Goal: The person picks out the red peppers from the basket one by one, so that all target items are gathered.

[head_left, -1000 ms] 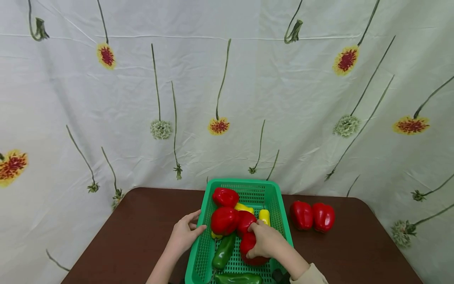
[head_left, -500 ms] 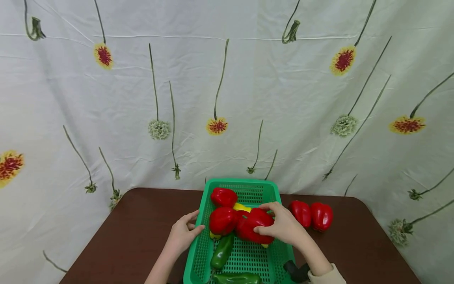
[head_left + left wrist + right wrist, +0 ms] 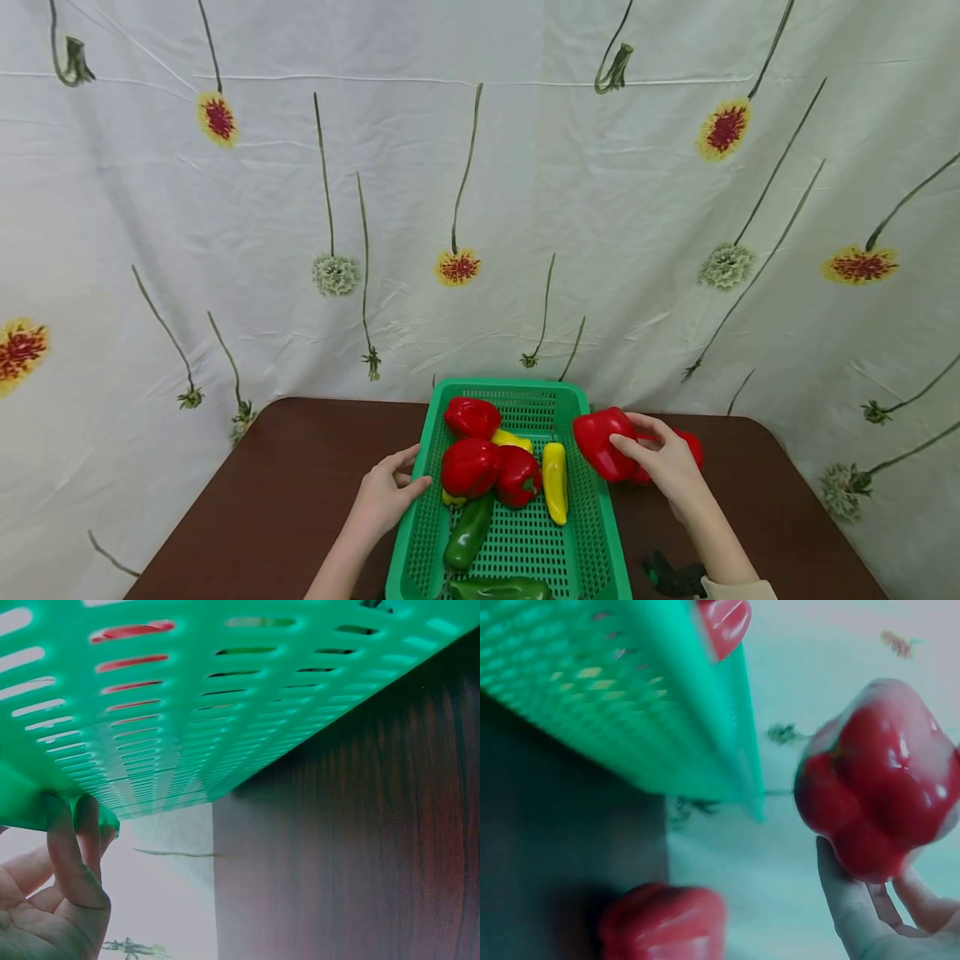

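Note:
My right hand (image 3: 671, 467) holds a red bell pepper (image 3: 602, 443) by its side, raised just past the right rim of the green basket (image 3: 618, 557). In the right wrist view that bell pepper (image 3: 889, 784) hangs clear of the basket, fingers and thumb around it. My left hand (image 3: 382, 497) grips the basket's left rim; the left wrist view shows its fingers (image 3: 71, 862) under the edge. Inside the basket are three red bell peppers (image 3: 471, 468), a long yellow pepper (image 3: 555, 483), other yellow pieces partly covered, and two green peppers (image 3: 470, 533).
On the brown table (image 3: 315, 467), right of the basket, lie red bell peppers (image 3: 688, 446), partly hidden behind my right hand and the held one. A flower-printed white cloth (image 3: 480, 208) hangs behind the table's far edge.
My right hand has lifted the red bell pepper from the basket and carried it right, over the rim. The long yellow pepper is now uncovered. My left hand stays on the rim.

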Available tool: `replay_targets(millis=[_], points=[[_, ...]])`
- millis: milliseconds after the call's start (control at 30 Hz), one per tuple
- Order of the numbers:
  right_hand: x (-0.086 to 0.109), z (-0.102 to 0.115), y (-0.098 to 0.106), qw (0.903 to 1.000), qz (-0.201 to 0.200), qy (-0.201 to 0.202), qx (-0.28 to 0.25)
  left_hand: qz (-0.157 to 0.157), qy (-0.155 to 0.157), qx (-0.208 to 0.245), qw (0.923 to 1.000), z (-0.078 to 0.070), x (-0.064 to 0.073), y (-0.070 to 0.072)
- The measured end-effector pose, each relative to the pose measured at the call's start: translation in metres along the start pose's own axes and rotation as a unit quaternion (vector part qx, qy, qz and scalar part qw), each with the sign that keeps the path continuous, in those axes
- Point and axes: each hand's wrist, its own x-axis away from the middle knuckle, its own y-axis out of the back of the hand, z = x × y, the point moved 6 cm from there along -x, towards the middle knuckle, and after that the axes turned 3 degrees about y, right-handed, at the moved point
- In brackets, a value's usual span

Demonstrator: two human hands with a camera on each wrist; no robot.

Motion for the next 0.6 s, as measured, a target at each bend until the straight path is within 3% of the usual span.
replay_targets(millis=[333,600], points=[[-0.003,-0.055,0.022,0.9932,-0.056,-0.090,-0.050,-0.001,0.002,-0.002,1.0000,0.001,0.000,-0.001],[0.000,-0.095,0.025,0.9885,-0.055,-0.122,-0.071,-0.003,0.005,-0.001,1.0000,0.000,0.000,0.000]])
